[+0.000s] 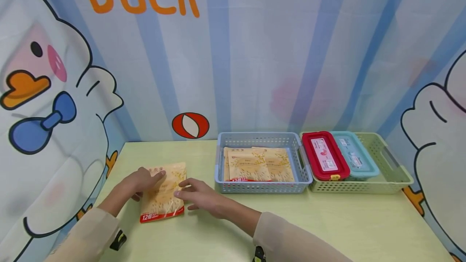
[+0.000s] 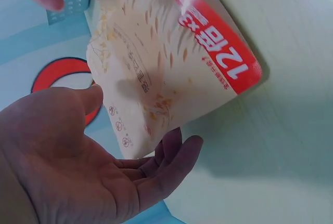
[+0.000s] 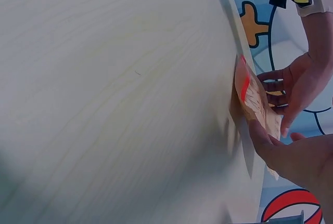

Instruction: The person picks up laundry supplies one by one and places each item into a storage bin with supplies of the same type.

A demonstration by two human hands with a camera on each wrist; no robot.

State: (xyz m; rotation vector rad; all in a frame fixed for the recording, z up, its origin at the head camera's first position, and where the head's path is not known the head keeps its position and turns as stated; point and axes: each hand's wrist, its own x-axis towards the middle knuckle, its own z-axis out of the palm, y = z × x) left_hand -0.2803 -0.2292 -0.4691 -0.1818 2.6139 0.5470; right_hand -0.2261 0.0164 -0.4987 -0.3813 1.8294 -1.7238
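A flat beige packet [image 1: 165,191] with printed plant sprigs and a red strip marked "12倍" is at the left of the table. My left hand [image 1: 147,181] grips its left side, thumb over the printed face. Fingers [image 2: 171,172] of that hand curl beneath the packet [image 2: 151,63] in the left wrist view. Along the packet's right edge is my right hand [image 1: 204,197], fingers loosely spread. In the right wrist view the right thumb [image 3: 260,135] overlaps the packet [image 3: 257,99], which leans up from the tabletop.
A blue basket [image 1: 262,189] at the back middle holds several similar beige packets [image 1: 251,165]. Right beside it, a green basket [image 1: 393,187] contains a red-lidded box [image 1: 324,155] and a teal-lidded box [image 1: 354,155]. A cartoon duck curtain [image 1: 255,51] hangs behind the pale table [image 1: 291,229].
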